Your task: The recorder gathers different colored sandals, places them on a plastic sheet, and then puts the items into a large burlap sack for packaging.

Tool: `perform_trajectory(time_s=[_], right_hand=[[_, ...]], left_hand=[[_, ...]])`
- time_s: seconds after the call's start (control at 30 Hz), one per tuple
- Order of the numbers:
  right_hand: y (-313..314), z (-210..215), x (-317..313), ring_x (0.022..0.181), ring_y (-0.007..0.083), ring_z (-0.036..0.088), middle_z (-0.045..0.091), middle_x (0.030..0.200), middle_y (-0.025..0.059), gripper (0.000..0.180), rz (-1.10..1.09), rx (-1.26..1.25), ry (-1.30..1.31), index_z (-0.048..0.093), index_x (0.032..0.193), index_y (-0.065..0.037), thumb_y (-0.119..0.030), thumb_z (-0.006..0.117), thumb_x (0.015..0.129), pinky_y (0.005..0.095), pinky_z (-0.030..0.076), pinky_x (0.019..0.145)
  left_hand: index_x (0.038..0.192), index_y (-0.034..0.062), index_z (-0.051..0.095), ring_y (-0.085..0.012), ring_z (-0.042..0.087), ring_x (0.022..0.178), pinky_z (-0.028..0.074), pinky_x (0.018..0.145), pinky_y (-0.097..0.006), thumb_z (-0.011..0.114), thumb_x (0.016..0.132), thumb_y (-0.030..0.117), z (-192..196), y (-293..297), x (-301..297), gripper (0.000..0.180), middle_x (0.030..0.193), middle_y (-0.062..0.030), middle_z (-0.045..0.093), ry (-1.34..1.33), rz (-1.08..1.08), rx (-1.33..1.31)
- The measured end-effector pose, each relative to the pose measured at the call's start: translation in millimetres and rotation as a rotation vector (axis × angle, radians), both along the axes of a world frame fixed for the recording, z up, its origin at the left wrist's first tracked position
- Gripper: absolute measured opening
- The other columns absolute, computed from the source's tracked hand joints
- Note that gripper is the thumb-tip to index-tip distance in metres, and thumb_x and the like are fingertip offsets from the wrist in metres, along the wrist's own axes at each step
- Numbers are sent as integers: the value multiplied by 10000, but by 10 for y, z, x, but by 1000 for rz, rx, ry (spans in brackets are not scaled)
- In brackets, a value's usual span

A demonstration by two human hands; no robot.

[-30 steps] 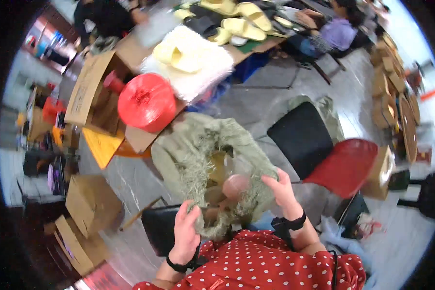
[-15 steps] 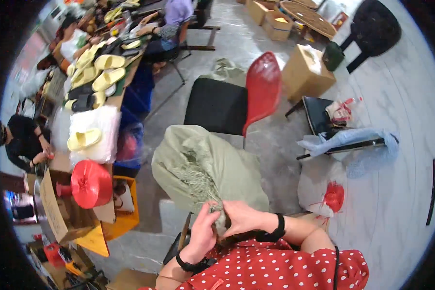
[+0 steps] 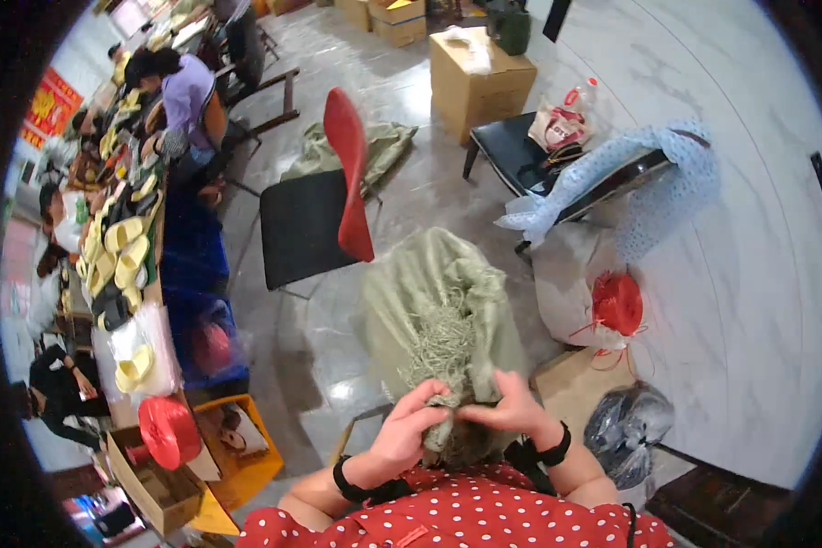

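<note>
Right now I have both hands pinched into the frayed mouth of the green woven sack, which stands just in front of my lap with its open end pulled toward me. My left hand is closed on a bunch of the loose green fibres at the rim, and my right hand grips the same tangle from the other side, the fingertips nearly meeting; from this bent view I can't quite tell whether they hold a cord or only ravelled weave. My worry is that those threads are already coming apart, so a hard tug may tear more of the rim loose instead of drawing it together. The sack looks tall and soft, leaning away from me toward the black chair with the red back, and if I pull off-centre it could slump sideways onto the floor. A red spool with trailing strands sits just to my right, close enough that loose line might snag my wrist.
</note>
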State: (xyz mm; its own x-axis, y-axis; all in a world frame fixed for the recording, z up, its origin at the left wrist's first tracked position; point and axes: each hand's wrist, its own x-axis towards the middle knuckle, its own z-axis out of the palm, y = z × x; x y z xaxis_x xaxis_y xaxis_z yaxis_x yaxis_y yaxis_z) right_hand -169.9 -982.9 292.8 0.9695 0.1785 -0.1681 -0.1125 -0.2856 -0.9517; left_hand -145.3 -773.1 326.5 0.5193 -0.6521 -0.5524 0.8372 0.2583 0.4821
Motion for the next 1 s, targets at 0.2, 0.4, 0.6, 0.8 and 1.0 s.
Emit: perform_trajectory(time_s=[0.2, 0.4, 0.6, 0.8, 1.0], right_hand=[[-331, -2, 220, 843, 167, 652, 711, 951, 148, 338, -262, 107, -22, 629, 1065, 23, -160, 756, 811, 320, 503, 771], [-810, 222, 487, 923, 152, 603, 671, 1035, 74, 239, -658, 76, -146, 637, 1075, 2, -103, 687, 867, 299, 474, 834], [-1810, 426, 1136, 907, 140, 579, 654, 1012, 47, 255, -1013, 5, -382, 620, 1099, 18, -168, 635, 925, 307, 457, 847], [-3019, -625, 1680, 986, 258, 577, 633, 1087, 164, 379, -1364, -275, -427, 576, 1151, 48, -254, 632, 930, 369, 436, 893], [-2113, -1583, 1363, 1245, 398, 419, 453, 1325, 242, 772, -886, -796, -227, 362, 1371, 31, -268, 730, 763, 481, 325, 1065]], left_hand=[[1010, 22, 579, -206, 633, 916, 506, 792, -298, 759, 737, 11, -21, -328, 154, 326, 1113, -161, 597, -38, 135, 148], [1196, 37, 522, -127, 482, 1117, 355, 959, -240, 503, 871, 22, -212, -974, 593, 326, 1153, -50, 547, -666, 10, 54], [1176, 36, 505, -129, 442, 1045, 348, 933, -243, 483, 891, 53, -180, -1771, 1315, 286, 1092, -29, 517, -500, 60, -41], [1121, 95, 501, -120, 498, 806, 417, 657, -301, 489, 899, 95, -1464, -2899, 2209, 222, 877, -15, 543, -822, -63, 345], [1116, 84, 532, -122, 502, 667, 408, 582, -286, 560, 886, 124, -2405, -3131, 2273, 236, 797, -19, 548, -559, -223, 462]])
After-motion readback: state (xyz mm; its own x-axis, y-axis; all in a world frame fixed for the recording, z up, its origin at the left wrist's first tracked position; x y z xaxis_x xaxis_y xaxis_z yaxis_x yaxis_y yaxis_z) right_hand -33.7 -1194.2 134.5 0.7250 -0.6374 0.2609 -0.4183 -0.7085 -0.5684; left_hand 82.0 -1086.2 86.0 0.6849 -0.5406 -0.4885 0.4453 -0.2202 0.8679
